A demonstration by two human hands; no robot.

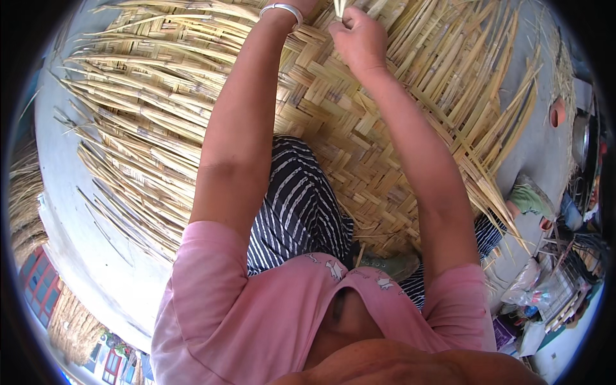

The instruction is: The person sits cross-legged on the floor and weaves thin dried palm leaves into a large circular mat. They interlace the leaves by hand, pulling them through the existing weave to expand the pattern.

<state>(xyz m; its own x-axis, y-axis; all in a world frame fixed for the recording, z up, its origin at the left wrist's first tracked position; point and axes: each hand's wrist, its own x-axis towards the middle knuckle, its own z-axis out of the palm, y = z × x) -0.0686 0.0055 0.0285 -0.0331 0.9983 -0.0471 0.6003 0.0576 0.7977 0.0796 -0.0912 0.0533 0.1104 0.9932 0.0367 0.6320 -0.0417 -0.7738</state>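
Note:
A large mat of flattened, split reed strips point(321, 96) lies beneath both my arms, woven in a zigzag pattern through the middle. Loose unwoven strip ends fan out from it to the left point(135, 109) and to the right point(475, 70). My right hand point(360, 42) is closed in a pinch around pale reed strips point(340, 9) that rise past the top edge of the picture. Beyond the mat's middle my left hand point(303, 6) is cut off by the top edge. Only its wrist, with a silver bangle point(283, 13), and the base of the hand show; the fingers are hidden.
Grey concrete floor point(70, 173) surrounds the mat. At the right stand a terracotta pot point(557, 113), a metal vessel point(580, 138), plastic bags point(523, 285) and a wire rack point(558, 292). Thatch-like bundles point(25, 205) line the far left. My knee in striped cloth point(298, 205) rests by the mat.

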